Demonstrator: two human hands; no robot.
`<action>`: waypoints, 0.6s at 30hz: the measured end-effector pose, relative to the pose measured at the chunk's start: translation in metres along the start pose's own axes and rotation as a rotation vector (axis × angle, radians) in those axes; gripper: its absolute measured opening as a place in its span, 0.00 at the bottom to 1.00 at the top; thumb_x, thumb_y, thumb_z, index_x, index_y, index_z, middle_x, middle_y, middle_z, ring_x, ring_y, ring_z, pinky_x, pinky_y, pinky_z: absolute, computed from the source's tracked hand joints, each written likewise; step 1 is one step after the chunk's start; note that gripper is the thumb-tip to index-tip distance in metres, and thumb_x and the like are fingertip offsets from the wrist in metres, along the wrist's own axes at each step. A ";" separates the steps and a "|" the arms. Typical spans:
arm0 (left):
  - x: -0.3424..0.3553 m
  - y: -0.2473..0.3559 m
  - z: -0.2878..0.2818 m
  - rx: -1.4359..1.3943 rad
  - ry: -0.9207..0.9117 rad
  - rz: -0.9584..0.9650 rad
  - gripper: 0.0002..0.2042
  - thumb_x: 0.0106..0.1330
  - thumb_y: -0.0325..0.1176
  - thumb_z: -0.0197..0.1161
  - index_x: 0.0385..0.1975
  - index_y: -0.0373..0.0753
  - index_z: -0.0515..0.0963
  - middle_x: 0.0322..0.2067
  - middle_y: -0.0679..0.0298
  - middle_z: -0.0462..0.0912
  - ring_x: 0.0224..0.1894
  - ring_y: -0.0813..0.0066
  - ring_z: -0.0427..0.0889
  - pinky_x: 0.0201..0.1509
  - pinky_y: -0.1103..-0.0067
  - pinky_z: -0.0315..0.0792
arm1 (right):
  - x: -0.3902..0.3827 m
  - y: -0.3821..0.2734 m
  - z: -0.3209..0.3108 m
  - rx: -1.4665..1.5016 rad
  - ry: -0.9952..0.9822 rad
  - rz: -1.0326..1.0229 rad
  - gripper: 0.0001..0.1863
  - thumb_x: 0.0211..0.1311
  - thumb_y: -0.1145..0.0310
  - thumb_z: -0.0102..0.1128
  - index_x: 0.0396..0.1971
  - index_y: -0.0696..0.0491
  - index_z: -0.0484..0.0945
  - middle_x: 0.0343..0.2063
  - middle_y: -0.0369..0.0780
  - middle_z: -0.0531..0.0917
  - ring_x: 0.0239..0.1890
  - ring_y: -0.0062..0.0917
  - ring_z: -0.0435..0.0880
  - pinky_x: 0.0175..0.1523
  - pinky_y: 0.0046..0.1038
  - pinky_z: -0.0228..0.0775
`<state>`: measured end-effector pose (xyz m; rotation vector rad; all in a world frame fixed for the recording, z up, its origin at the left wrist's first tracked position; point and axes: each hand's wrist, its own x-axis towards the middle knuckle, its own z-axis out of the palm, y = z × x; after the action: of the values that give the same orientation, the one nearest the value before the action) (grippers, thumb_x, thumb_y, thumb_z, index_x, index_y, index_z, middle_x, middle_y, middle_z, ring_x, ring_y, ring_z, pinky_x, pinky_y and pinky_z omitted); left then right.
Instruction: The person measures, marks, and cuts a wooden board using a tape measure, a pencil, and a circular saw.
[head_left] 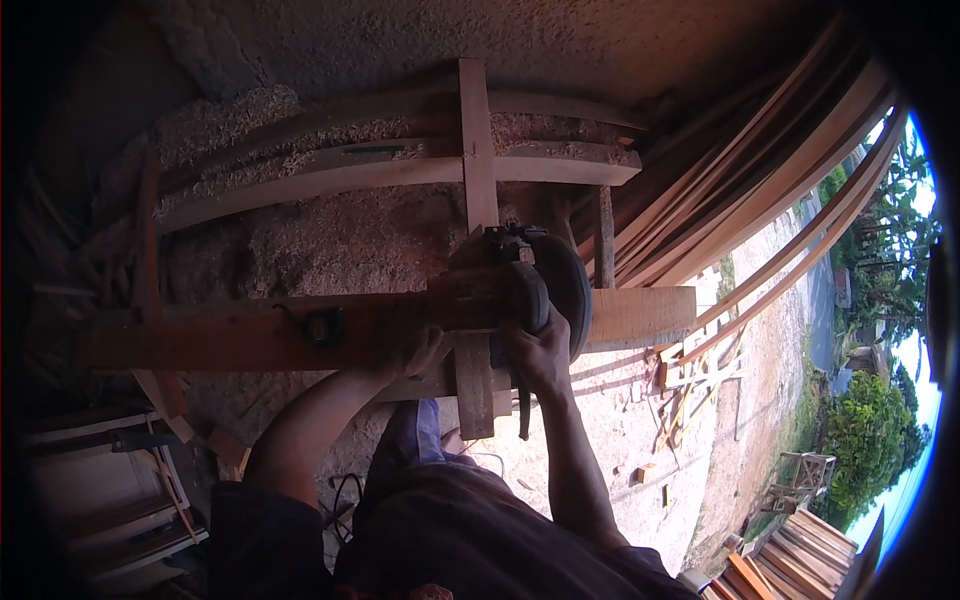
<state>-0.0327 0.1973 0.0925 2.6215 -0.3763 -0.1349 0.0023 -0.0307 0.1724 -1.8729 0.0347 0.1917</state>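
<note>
A dark circular saw [480,296] rests on a long wooden beam [640,318] that lies left to right in front of me. My right hand [543,352] is wrapped round the saw's rear handle, beside the round guard [565,285]. A dark cord [524,415] hangs below that hand. Just left of the saw, my left hand [412,355] grips the beam's near edge, its fingertips partly lost in shadow. A small dark tape measure [323,326] sits on the beam farther left. The blade and its contact with the wood are hidden.
A crosspiece [477,150] passes under the beam, linking it to another timber [340,178] beyond. Wood shavings [230,125] cover the ground. Long boards [740,190] lean at right. Stacked panels [100,490] stand at lower left; scraps and cut planks [790,555] lie at right.
</note>
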 end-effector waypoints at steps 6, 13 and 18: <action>-0.002 -0.011 0.015 0.038 0.129 0.093 0.16 0.66 0.38 0.60 0.48 0.35 0.77 0.40 0.47 0.80 0.41 0.47 0.81 0.45 0.59 0.74 | -0.007 0.000 0.001 0.015 0.010 -0.008 0.15 0.54 0.68 0.65 0.40 0.60 0.80 0.23 0.41 0.82 0.28 0.23 0.82 0.37 0.30 0.75; -0.002 0.022 -0.022 0.161 0.048 0.142 0.23 0.67 0.40 0.58 0.58 0.35 0.71 0.48 0.46 0.78 0.50 0.47 0.78 0.55 0.59 0.71 | -0.051 0.031 -0.006 0.046 0.113 -0.173 0.18 0.54 0.70 0.66 0.46 0.60 0.79 0.28 0.42 0.84 0.32 0.23 0.85 0.42 0.29 0.77; -0.002 0.004 0.012 0.171 0.052 0.055 0.26 0.69 0.43 0.56 0.62 0.35 0.67 0.54 0.46 0.74 0.57 0.47 0.73 0.62 0.58 0.65 | -0.094 0.026 -0.027 0.083 0.220 -0.196 0.20 0.54 0.71 0.66 0.48 0.60 0.79 0.31 0.43 0.87 0.36 0.22 0.87 0.45 0.28 0.77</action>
<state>-0.0376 0.1888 0.0837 2.7730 -0.4598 -0.0166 -0.0905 -0.0709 0.1698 -1.7945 0.0098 -0.1488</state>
